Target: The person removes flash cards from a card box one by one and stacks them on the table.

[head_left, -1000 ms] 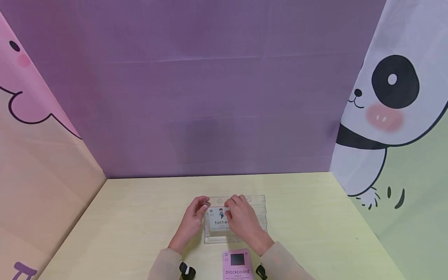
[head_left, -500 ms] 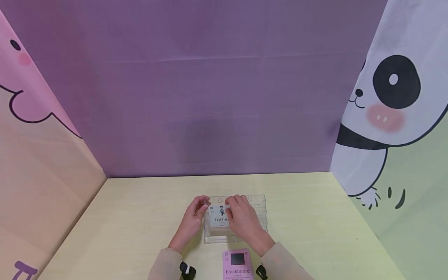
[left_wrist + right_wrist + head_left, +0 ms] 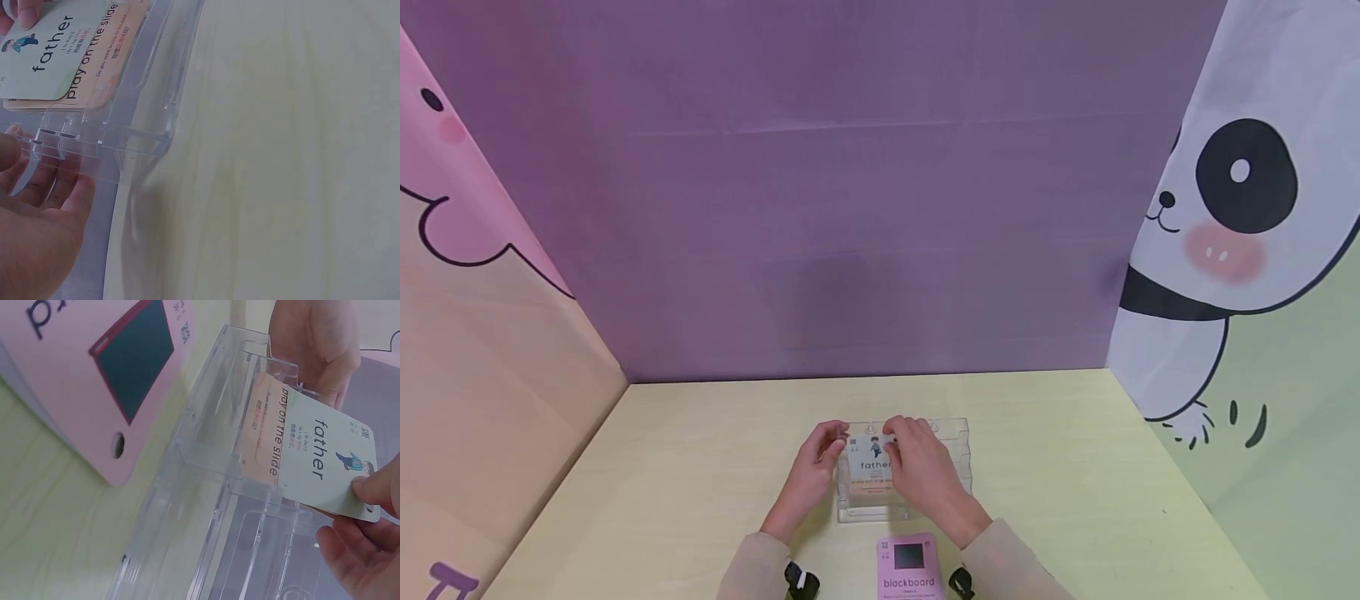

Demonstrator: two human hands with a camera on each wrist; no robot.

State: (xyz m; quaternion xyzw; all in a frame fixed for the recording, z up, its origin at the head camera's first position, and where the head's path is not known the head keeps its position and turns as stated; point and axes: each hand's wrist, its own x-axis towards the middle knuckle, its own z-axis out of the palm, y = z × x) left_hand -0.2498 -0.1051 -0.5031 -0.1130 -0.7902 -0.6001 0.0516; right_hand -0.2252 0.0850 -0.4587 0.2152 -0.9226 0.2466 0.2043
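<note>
A clear plastic card holder [image 3: 880, 514] with stepped pockets stands on the table. My left hand [image 3: 808, 479] grips its left side edge, thumb in front and fingers behind. My right hand [image 3: 925, 471] pinches the upper corner of a pale green flash card [image 3: 322, 447] printed "father", thumb over its front. Behind that card's lower part, a peach card [image 3: 265, 425] reading "play on the slide" shows in the holder's left pocket. The right pocket side shows bare clear plastic in the right wrist view.
In front of the holder, near me, lies a stack of pink cards [image 3: 908, 575] with "blackboard" on top. The pale wooden table [image 3: 1075, 483] meets a purple backdrop [image 3: 850, 208] behind. Cartoon-printed side panels [image 3: 1292, 400] flank it.
The "father" card has been drawn upward by my right hand, so the peach card's print now shows below it. My left hand keeps its place on the holder's edge.
</note>
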